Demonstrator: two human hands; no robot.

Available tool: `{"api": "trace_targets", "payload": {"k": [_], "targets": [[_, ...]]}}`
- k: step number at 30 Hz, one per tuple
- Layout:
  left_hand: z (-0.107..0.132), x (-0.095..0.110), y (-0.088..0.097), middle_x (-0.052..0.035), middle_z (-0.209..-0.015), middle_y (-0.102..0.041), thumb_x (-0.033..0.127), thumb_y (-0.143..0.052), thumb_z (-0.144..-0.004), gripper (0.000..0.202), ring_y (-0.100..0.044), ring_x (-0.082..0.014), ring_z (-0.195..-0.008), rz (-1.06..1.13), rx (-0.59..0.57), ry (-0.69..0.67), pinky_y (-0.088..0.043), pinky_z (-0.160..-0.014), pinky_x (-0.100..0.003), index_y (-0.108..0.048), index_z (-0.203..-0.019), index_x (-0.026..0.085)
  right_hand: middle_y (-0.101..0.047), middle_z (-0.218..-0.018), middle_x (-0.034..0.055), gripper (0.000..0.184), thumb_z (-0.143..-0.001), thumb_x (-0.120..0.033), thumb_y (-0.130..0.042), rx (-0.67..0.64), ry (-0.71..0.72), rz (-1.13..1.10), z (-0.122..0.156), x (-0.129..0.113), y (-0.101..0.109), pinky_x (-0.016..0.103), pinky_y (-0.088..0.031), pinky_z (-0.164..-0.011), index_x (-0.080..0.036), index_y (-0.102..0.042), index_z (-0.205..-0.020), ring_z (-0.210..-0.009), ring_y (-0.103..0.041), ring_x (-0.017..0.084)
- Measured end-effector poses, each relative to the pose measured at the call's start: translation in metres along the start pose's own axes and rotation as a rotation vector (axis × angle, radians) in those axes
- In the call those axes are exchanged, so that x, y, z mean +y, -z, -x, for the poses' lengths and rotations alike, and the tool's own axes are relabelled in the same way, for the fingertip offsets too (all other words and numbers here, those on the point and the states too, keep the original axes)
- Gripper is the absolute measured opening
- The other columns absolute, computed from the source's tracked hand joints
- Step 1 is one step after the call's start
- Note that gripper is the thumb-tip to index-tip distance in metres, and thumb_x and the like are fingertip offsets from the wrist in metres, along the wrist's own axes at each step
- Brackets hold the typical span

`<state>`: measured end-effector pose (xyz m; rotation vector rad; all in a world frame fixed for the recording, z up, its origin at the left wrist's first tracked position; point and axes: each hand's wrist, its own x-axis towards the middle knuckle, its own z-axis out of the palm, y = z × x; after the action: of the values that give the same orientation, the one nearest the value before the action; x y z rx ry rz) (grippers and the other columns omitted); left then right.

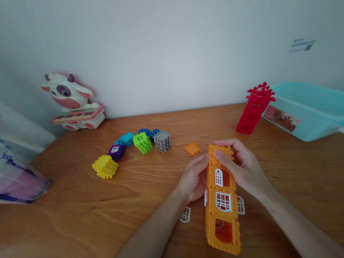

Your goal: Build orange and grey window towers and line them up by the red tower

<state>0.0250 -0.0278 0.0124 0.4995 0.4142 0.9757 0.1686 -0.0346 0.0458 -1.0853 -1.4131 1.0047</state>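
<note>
Clasps light-looking, likely stiff orange tower [223,216], lower centre of the frame, with left grip [195,180] and right grip [245,169] wrapped around its top; best held by corners.

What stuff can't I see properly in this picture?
In the head view:
Part of the left hand: hidden behind the orange block tower.
The far side of the orange block tower: turned away from us.
Words on the wall label: too small and blurred to read.
Right end of the turquoise bin: cut off by the right edge.
Part of the clear plastic bag: cut off by the left edge.
</note>
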Motion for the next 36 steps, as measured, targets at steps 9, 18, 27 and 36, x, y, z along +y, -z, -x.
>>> {"api": "trace_targets", "payload": {"k": [9, 18, 27, 36], "targets": [[-0.001, 0.002, 0.001, -0.0035, -0.07, -0.07, 0.051, -0.08, -0.074, 0.041, -0.06, -0.0142, -0.057, -0.071, 0.011, 0.033, -0.046, -0.06, -0.026, -0.069, -0.088, 0.014, -0.066, -0.084, 0.0012, 0.031, -0.085, -0.051, -0.069, 0.026, -0.01, 0.015, -0.001, -0.001, -0.002, 0.029, -0.053, -0.06, -0.026, -0.062, -0.102, -0.07, -0.063, 0.017], [-0.001, 0.004, 0.003, -0.0039, -0.076, -0.071, 0.042, -0.087, -0.068, 0.041, -0.063, -0.0133, -0.062, -0.06, 0.006, 0.054, -0.05, -0.067, -0.028, -0.07, -0.092, 0.013, -0.059, -0.073, -0.0021, 0.031, -0.083, -0.051, -0.072, 0.045, -0.022, 0.071, 0.003, -0.005, -0.003, 0.027, -0.046, -0.05, -0.026, -0.059, -0.097, -0.058, -0.055, 0.014], [-0.002, 0.003, 0.003, -0.0048, -0.073, -0.071, 0.044, -0.087, -0.066, 0.042, -0.063, -0.0134, -0.06, -0.074, 0.011, 0.042, -0.05, -0.064, -0.026, -0.071, -0.089, 0.012, -0.058, -0.075, -0.0021, 0.031, -0.083, -0.049, -0.072, 0.05, 0.016, 0.028, 0.005, 0.001, -0.007, 0.027, -0.046, -0.053, -0.026, -0.056, -0.098, -0.061, -0.054, 0.014], [-0.002, 0.01, 0.004, 0.0013, -0.061, -0.063, 0.049, -0.084, -0.066, 0.042, -0.054, -0.0094, -0.049, -0.254, 0.026, 0.056, -0.041, -0.05, -0.021, -0.067, -0.08, 0.013, -0.065, -0.102, 0.0048, 0.036, -0.089, -0.055, -0.062, 0.024, 0.048, 0.047, -0.005, 0.018, -0.005, 0.033, -0.051, -0.076, -0.025, -0.062, -0.11, -0.086, -0.061, 0.019]]}}
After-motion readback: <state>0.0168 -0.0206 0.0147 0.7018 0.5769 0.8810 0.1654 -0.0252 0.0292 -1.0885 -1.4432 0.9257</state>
